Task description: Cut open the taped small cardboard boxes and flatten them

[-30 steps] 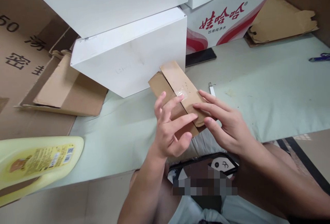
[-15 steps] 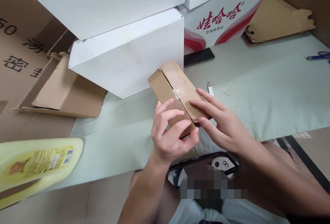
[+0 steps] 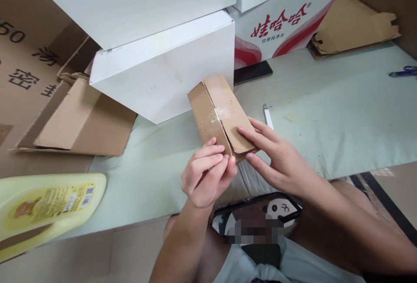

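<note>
A small brown cardboard box (image 3: pixel 224 109) is tilted between my hands, its two top flaps meeting at a seam with clear tape across the middle. My left hand (image 3: pixel 208 172) pinches the near corner of the left flap, fingers curled together. My right hand (image 3: pixel 273 154) grips the right side near the close end, fingertips resting on the right flap and thumb at the end edge. Just beyond my right fingers a small white tool with a metal tip (image 3: pixel 268 116) lies on the cloth, partly hidden by the hand.
White boxes (image 3: pixel 163 65) are stacked behind, with a red-and-white carton (image 3: pixel 276 28) beside them. A black phone-like slab (image 3: pixel 253 72) lies at their foot. To the left stand an open cardboard box (image 3: pixel 97 126) and a yellow bottle (image 3: pixel 55 213). Blue-handled scissors (image 3: pixel 404 72) lie far right.
My left hand has moved down and left along the flap, and its spread fingers have closed into a pinch at the corner. The box has turned slightly; my right hand stays on it.
</note>
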`<state>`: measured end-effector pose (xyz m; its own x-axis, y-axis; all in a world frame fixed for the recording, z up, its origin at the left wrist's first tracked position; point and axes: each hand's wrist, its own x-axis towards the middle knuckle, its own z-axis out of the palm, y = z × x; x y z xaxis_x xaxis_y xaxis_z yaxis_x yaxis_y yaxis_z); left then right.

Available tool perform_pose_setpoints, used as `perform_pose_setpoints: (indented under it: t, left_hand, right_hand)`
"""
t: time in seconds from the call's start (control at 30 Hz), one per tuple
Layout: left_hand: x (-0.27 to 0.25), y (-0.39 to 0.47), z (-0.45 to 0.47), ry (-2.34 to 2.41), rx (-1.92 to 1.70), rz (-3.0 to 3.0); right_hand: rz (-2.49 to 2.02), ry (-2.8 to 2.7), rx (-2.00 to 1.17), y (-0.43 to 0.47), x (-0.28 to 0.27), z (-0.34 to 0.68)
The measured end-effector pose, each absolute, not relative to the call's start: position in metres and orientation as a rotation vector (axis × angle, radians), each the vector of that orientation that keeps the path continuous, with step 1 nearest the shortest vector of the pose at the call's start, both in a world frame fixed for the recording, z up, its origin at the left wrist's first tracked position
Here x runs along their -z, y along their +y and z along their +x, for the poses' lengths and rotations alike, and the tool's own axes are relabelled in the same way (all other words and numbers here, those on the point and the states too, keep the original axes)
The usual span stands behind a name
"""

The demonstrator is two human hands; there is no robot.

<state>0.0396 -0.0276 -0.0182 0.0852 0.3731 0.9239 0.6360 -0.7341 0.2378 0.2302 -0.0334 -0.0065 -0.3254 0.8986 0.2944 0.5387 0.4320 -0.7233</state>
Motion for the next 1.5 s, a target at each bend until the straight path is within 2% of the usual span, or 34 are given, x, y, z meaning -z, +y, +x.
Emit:
perform_pose_setpoints:
  t: [0.17,0.5,0.83,1.03,1.3,1.5]
  left_hand:
    - [0.02,-0.019,0.035,-1.07,1.517,-2.328]
    - [0.019,-0.022,0.02,-1.653,1.358,-2.499]
    - [0.02,-0.004,-0.014,-1.236,1.286,-2.639]
    - [0.028,-0.001,-0.007,-1.192,1.574,-2.453]
    - [0.033,-0.003,-0.001,-1.935,1.996,-1.808]
    - [0.028,0.006,0.008,-1.864,2.435,-1.696]
  right_hand:
    - [-1.25,-2.044,-0.686,-0.034,0.01,0.229]
    - [-1.23,-2.077,-0.676,-0.034,0.013,0.23]
    - [-1.204,-2.119,-0.643,-0.03,0.015,0.228]
    - [-1.089,-2.112,-0.599,-0.031,0.015,0.227]
    - [-1.136,-2.042,-0.704,-0.03,0.009,0.239]
    - [-1.14,-1.926,-0.7,-0.019,0.011,0.248]
